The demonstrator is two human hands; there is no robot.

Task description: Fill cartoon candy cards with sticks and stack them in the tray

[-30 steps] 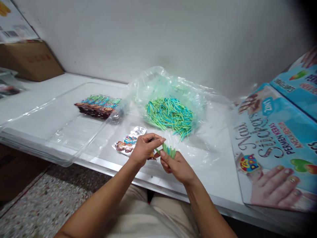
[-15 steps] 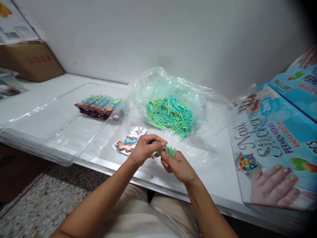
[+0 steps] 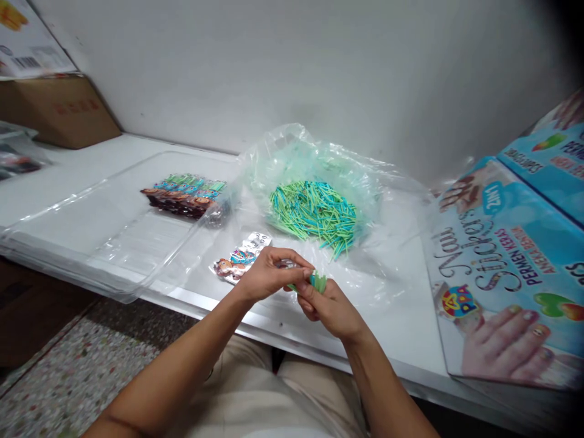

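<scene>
Close together over the table's front edge, both hands work on one small bunch of thin green and blue plastic sticks [image 3: 320,283]. My right hand [image 3: 332,309] is closed around the bunch, its upper ends poking out past the thumb. From the left, my left hand [image 3: 264,275] reaches in with thumb and fingertips pinched on the sticks; part of what lies under its curled fingers is hidden. Beside the left hand lies a printed foil packet [image 3: 237,258] with a cartoon figure. Beyond the hands, a large pile of the same sticks [image 3: 314,213] spills from a clear plastic bag [image 3: 365,176].
At left, a clear plastic tray [image 3: 121,252] holds a stack of printed packets [image 3: 182,198]. A blue printed candy carton [image 3: 502,267] stands at right. Back left are a brown cardboard box [image 3: 59,115] and a white wall [image 3: 283,67] behind the table [image 3: 392,328].
My left fingertips have shifted slightly right, further over the bunch in my right hand. The right hand has stayed nearly in place, and the things on the table have not moved.
</scene>
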